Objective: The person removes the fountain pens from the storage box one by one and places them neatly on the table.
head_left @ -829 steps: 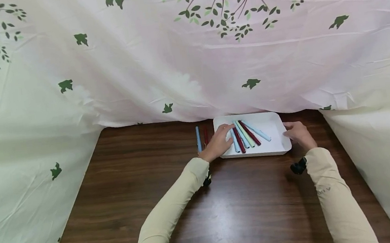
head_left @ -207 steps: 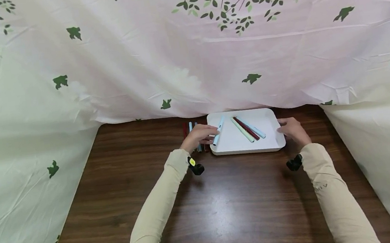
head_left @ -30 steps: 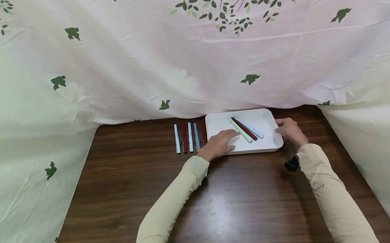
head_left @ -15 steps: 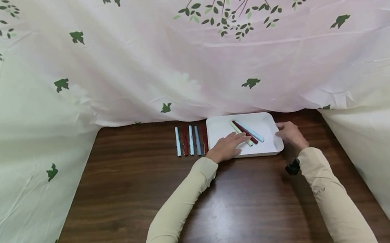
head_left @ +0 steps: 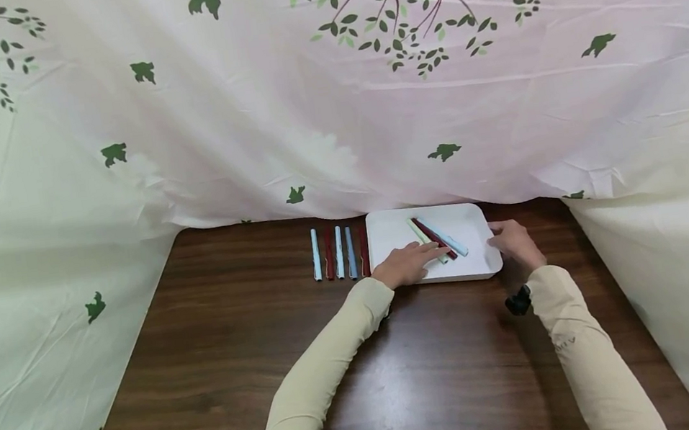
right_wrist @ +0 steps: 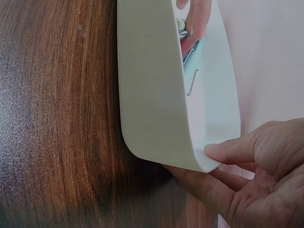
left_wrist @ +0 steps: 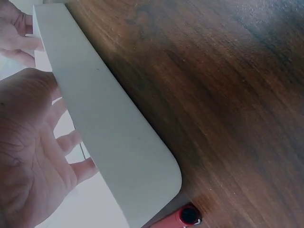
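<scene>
In the head view, a white tray [head_left: 387, 230] lies at the back of the table, with a pale green pen [head_left: 415, 229], a dark red pen [head_left: 426, 232] and a light blue pen [head_left: 450, 237] in it. My left hand [head_left: 405, 266] reaches over the tray's front wall, its fingers over the green and red pens and partly hiding them. The right wrist view shows left fingertips at the pens' clip ends; a firm grip cannot be made out. At the tray's right end, my right hand [right_wrist: 256, 166] pinches the rim, thumb inside and fingers outside and beneath.
Left of the tray stands a row of several parallel pens: light blue [head_left: 316, 255], dark red [head_left: 327, 255], light blue [head_left: 339, 252], blue [head_left: 351, 253] and dark red [head_left: 364, 250]. A printed cloth [head_left: 329, 101] hangs behind the dark wooden table [head_left: 244, 344].
Over the longer span, pens went from the tray to the row on the left. In the last second my left hand moved right, onto the remaining pens. The right hand stays at the rim.
</scene>
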The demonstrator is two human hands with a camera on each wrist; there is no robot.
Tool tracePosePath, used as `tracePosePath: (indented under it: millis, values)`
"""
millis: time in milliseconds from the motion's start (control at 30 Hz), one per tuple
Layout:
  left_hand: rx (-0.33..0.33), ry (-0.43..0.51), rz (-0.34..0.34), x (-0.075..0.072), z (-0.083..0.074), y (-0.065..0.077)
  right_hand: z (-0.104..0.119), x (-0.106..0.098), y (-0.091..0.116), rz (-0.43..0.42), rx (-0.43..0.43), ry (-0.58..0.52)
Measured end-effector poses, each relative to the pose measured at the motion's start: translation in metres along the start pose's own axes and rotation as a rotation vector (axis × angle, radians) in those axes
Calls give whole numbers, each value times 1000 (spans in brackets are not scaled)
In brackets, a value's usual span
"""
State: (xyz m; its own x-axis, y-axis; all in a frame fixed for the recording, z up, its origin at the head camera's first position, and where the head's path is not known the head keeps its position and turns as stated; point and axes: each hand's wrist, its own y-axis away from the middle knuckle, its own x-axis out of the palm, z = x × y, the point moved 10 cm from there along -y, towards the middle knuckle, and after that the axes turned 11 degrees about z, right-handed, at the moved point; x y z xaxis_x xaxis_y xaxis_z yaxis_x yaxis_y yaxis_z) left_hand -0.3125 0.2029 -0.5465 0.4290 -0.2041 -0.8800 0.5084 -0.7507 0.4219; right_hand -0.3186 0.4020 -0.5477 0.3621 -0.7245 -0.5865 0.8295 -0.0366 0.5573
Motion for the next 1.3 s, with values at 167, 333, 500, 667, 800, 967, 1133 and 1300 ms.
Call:
tracePosePath:
  millis: [167,333,500,667,800,967,1133,1300]
  values:
    - [5,20,-42,-3,2,4,0,1,0,5,16,-5]
    - [-3,23,-134,-6,7,8,1,3,1,9,4,-7]
    - [-111,8,-233,-11,22,12,-1,3,1,13,0,-25]
    - [-226,40,-269,-13,37,18,-2,2,-1,14,7,-32]
    - [-304,152,-260,-13,46,22,-3,2,0,11,16,-31]
    - [-382,248,-241,-14,56,26,-3,2,-1,11,12,-29]
    - [-377,256,-207,-16,56,29,-3,1,0,9,12,-22]
    - [-341,344,-170,-20,55,32,-4,0,-1,10,12,-19]
